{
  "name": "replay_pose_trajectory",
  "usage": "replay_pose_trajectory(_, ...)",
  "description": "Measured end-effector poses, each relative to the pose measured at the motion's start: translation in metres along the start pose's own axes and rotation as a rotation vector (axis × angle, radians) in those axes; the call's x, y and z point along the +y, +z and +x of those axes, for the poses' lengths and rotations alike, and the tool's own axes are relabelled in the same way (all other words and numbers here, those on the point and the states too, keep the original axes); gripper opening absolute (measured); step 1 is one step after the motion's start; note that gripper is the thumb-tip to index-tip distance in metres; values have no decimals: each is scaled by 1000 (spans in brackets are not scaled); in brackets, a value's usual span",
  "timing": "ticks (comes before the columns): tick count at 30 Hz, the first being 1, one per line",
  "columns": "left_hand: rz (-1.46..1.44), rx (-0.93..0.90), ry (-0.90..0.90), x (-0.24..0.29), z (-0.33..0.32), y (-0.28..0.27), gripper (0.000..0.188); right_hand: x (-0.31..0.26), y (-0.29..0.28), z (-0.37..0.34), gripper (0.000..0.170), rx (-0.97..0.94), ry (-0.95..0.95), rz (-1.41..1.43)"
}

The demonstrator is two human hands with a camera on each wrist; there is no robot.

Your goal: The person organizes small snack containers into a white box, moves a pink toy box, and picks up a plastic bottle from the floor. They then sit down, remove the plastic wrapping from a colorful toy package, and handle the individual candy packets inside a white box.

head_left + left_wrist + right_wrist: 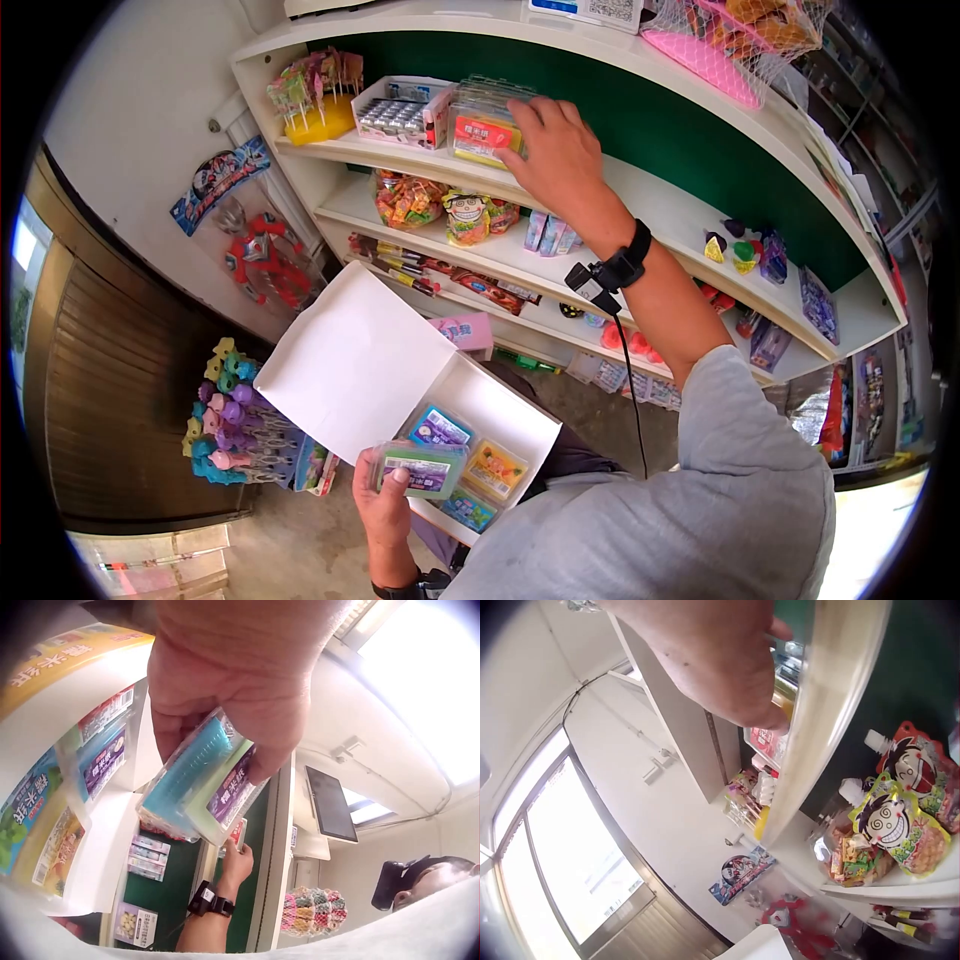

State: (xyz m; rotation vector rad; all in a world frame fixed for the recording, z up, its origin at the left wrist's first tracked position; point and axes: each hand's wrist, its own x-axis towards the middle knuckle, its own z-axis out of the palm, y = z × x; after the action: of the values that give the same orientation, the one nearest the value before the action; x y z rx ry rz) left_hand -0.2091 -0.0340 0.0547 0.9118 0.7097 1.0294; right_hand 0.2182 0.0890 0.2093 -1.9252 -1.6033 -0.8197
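My left hand point(383, 508) grips clear plastic packs over the white cardboard box point(345, 325), thumb on the front one. The front pack point(425, 472) is green with a purple label; a blue pack point(193, 769) sits against it in the left wrist view. On the upper shelf, my right hand point(562, 152) holds the right side of a red-and-yellow labelled pack point(482, 136), thumb in front and fingers over the top. Clear cases are stacked around that pack. Inside the open box lie a blue-and-purple pack point(441, 428), an orange pack point(495, 468) and a blue-green pack point(467, 509).
Left of the stack stand a tray of silver-topped items point(400, 118) and lollipops in a yellow base point(325, 120). Bagged snacks point(467, 215) fill part of the shelf below. A red toy figure point(270, 255) hangs on the wall. Colourful toys point(228, 420) crowd beside the box's lid.
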Motion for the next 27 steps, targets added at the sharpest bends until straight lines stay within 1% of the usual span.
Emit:
replay_pose_trajectory(1, 18, -15, 4, -2, 0, -1, 39, 1, 1, -2, 59, -26, 12, 1)
replay_pose_trajectory(3, 58, -49, 14, -4, 2, -4, 44, 7, 11, 0, 60, 29, -38, 13)
replay_pose_trajectory(7, 60, -55, 11, -2, 6, 1, 43, 3, 28, 6, 61, 109, -94, 47)
replay_pose_trajectory(10, 49, -41, 3, -3, 6, 2, 43, -4, 18, 2, 63, 102, -67, 25)
replay_pose_trajectory(13, 43, -46, -21, -5, 8, 0, 41, -4, 14, 1, 61, 124, -72, 38)
replay_pose_trajectory(16, 43, -52, -41, -6, 8, 1, 39, -2, 15, 1, 57, 101, -90, 56)
replay_pose_trajectory(19, 31, -49, -47, -4, 7, 5, 36, 1, 22, 5, 52, 59, -30, 151)
replay_pose_trajectory(22, -8, -31, -60, 1, 5, 12, 34, 5, 29, 12, 53, 94, 101, 172)
replay_pose_trajectory(25, 0, -10, -69, 2, 3, 15, 33, 3, 28, 13, 57, 182, 63, 166)
replay_pose_trajectory(27, 16, -1, -106, 4, 3, 16, 32, 0, 26, 10, 59, 148, -19, 94)
